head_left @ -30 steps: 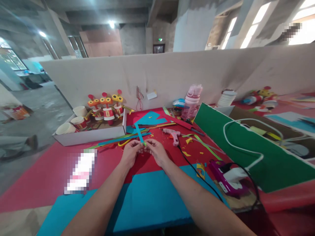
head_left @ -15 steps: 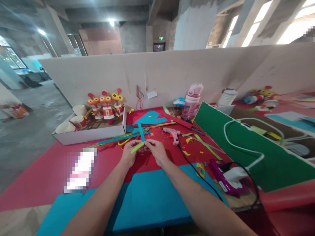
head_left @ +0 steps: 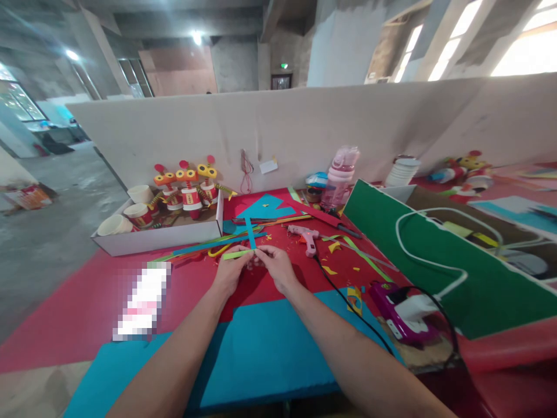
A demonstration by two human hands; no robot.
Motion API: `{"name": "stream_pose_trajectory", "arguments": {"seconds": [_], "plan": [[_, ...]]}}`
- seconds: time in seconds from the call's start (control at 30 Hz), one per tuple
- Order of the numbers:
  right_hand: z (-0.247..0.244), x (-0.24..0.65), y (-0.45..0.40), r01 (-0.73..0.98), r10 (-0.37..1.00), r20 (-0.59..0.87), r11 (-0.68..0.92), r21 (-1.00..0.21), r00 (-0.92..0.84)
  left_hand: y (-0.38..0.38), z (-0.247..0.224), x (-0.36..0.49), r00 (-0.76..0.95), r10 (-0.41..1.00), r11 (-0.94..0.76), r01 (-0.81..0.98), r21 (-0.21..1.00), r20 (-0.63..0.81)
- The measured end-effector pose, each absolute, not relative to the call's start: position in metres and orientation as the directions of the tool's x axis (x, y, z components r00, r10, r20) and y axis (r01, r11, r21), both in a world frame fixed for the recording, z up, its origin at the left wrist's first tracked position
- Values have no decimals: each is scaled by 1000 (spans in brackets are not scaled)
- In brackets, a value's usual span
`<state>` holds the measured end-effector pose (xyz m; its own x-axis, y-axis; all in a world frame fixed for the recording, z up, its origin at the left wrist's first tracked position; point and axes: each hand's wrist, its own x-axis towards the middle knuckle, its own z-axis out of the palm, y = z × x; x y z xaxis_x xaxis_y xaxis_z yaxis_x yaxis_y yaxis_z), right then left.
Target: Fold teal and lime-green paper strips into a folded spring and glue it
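Note:
Both of my hands meet over the red table covering, fingertips pinched at the joint of two paper strips. A light green paper strip point(head_left: 235, 255) points left across my left hand point(head_left: 231, 271), whose fingers are closed on it. From the same joint a blue paper strip point(head_left: 250, 233) runs away from me. My right hand point(head_left: 275, 266) is closed at the end of the blue strip, thumb and finger pressed together. How the strips join is hidden by the fingertips. Just right of my hands lies a pink glue gun point(head_left: 307, 239).
A white box point(head_left: 167, 242) with paper-cup figures point(head_left: 190, 194) stands back left. Several paper strips point(head_left: 204, 244) lie before it. At right are a purple power strip point(head_left: 400, 319), a black cord point(head_left: 337, 290) and a green-sided box point(head_left: 418, 261). A pink bottle point(head_left: 338, 177) stands behind.
The green strip has swung from slanting down-left to nearly level, pointing left. Both hands remain in almost the same place.

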<state>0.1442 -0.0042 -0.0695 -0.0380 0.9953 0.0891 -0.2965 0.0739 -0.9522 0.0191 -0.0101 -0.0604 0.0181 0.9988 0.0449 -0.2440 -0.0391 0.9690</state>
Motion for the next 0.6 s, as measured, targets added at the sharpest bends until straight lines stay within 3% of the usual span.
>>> {"name": "stream_pose_trajectory", "arguments": {"seconds": [0.13, 0.27, 0.6], "plan": [[-68, 147, -4, -330, 991, 50, 7, -944, -123, -9, -61, 17, -7, 997, -75, -158, 985, 75], [-68, 148, -3, -294, 995, 61, 34, -955, -84, -11, -59, 18, -7, 994, -106, -93, 990, 106], [-72, 146, -2, -287, 993, 111, 98, -953, -28, -11, -59, 18, 1, 995, -100, -138, 985, 101]]}}
